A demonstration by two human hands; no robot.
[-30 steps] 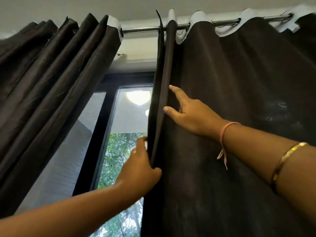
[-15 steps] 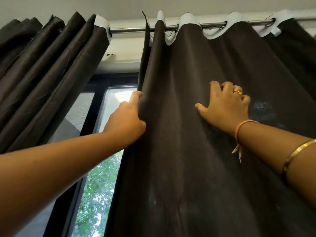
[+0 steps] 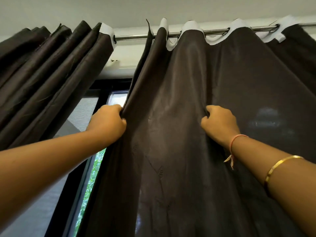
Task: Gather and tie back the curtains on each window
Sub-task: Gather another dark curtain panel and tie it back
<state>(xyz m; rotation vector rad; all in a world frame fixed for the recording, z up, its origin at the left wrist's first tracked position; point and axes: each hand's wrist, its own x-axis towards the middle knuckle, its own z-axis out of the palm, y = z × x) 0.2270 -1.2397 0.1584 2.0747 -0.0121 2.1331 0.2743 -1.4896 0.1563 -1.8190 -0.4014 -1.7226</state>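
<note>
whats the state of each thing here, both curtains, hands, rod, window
left dark brown fabric curtain, bunched in folds on the left, no tie visible
right dark brown fabric curtain, spread along the rod, no tie visible, gripped in two places
left hand, grips the right curtain's leading edge
right hand, grips a fold further right
silver metal curtain rod, bare between the curtains
black-framed window, partly uncovered

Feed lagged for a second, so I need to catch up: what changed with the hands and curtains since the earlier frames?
The left hand slid up the leading edge of the right curtain and grips it higher. The right hand left that edge, moved right across the panel and now clutches a fold of fabric. The left curtain stays bunched on the rod.
</note>
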